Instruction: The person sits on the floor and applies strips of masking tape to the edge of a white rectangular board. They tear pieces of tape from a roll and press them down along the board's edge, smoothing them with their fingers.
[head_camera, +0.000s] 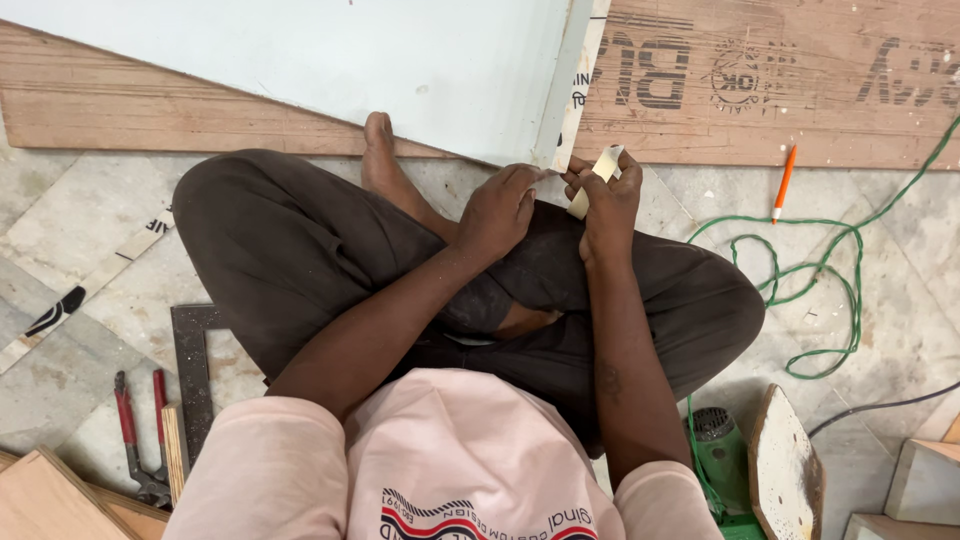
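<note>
Sitting cross-legged on the stone floor (900, 330), the person works at the lower corner of a pale blue panel (330, 60), which lies over a sheet of plywood (800, 80); the right hand (606, 205) is closed on a strip of cream tape (598, 175), fingers (628, 178) wrapped round it just beside the panel corner; the left hand (497, 212) sits just left of that corner, fingers curled narrow, their tips touching the panel edge at the tape; whether they pinch the tape cannot be told. An orange pencil (784, 182) lies right of the panel, on the floor below the plywood; a green cable (840, 290) loops beyond it. Red-handled pliers (135, 440) and a metal square (192, 370) lie well below the panel, left of the person's knee.
</note>
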